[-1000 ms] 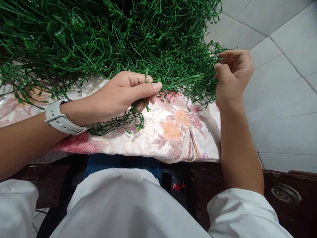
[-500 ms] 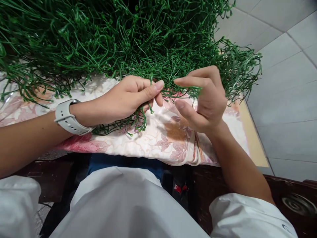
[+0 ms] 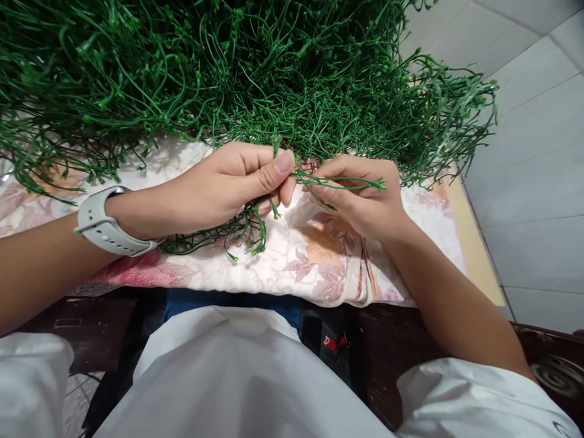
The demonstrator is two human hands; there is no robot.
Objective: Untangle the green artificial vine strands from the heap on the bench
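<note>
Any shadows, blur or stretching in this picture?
Head view: soft shadow on the white floral cloth below the bare right hand, itself fairly sharp; head view: heap of thin green stems dark in its upper middle; head view: white fabric right sleeve, seemingly stretched toward the corner.

The right hand [image 3: 371, 198] leaves the far part of the cloth's [image 3: 274, 274] right edge, where it was a second ago, and is now just beside the left hand [image 3: 249, 182]. Half a second ago its thumb and forefinger stood wide apart; now they draw together around the strands [image 3: 347, 180], though whether they pinch them is unclear. Those strands, earlier a tight bunch, now fan slightly across its fingers. The clump [image 3: 456, 109] by the right edge shows uncovered, and shadow darkens the printed orange flower [image 3: 322, 243].
</note>
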